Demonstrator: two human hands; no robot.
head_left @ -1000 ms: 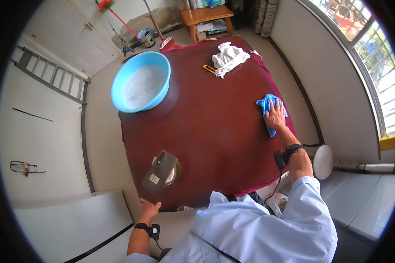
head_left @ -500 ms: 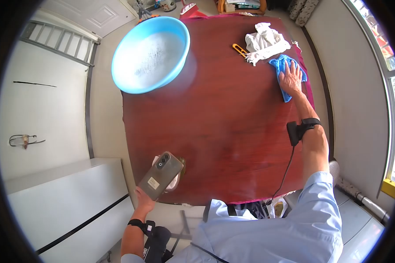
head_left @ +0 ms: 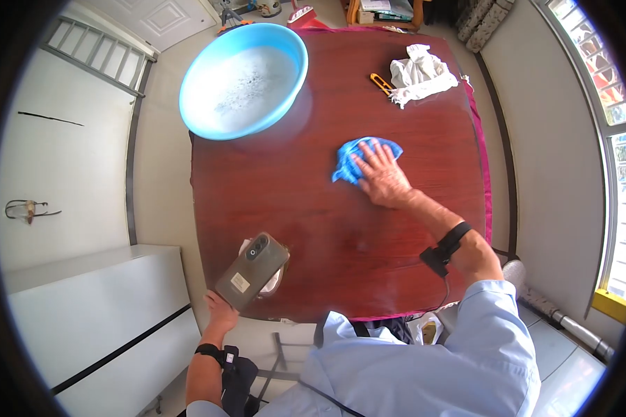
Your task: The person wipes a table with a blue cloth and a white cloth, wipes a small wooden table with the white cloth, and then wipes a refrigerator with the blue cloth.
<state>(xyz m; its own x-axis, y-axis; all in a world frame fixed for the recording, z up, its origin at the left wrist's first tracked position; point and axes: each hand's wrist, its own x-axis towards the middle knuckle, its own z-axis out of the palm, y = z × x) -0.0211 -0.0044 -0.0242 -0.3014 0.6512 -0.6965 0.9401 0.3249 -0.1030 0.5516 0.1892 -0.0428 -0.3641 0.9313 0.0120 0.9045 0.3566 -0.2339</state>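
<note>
Reddish-brown table (head_left: 313, 222) supports the blue cloth (head_left: 348, 154) centrally, crosswise beneath the spread fingers of my open right hand (head_left: 389, 182). My left hand (head_left: 221, 313), farther from the cloth, adjoins the smartphone (head_left: 252, 271); its grip cannot be determined.

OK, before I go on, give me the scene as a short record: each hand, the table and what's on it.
right hand: fingers spread on the blue cloth, pressing it to the table
left hand: at the phone's lower end; contact unclear
phone: camera side up, over a pale item, mostly hidden
blue basin: far left corner, cloudy liquid inside
white cloth: crumpled, far right
yellow tool: just left of white cloth
</note>
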